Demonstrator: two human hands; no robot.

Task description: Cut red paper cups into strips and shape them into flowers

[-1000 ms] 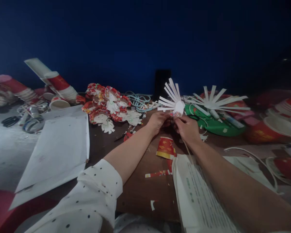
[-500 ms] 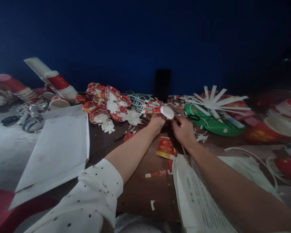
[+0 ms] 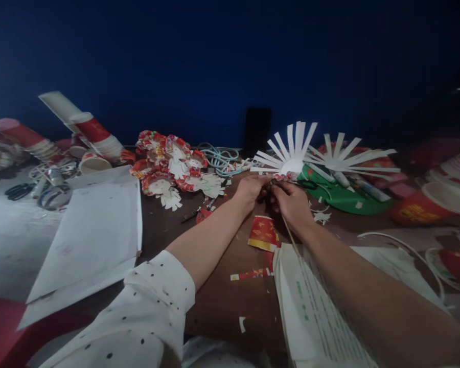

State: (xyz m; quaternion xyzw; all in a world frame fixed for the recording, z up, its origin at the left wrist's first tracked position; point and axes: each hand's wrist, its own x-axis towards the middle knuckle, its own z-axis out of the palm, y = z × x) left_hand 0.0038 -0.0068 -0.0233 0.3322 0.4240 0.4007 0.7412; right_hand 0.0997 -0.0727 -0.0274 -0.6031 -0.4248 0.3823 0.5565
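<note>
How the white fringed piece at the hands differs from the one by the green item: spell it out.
The held piece is at the left hand and right hand, the exact grip hidden; the resting piece lies by the green item, untouched. The held piece's visible strips fan upward and to picture left; some of the resting piece's reach to picture right. Both show narrow white strips.

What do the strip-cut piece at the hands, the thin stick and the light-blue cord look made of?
Strip-cut piece: probably paper or thin card, matte white; its strips are flat and thin.
Thin stick: perhaps wood or bamboo; tan and straight, finish unclear.
Light-blue cord: possibly plastic-coated or textile; it lies in loose loops, finish too small to judge.
</note>
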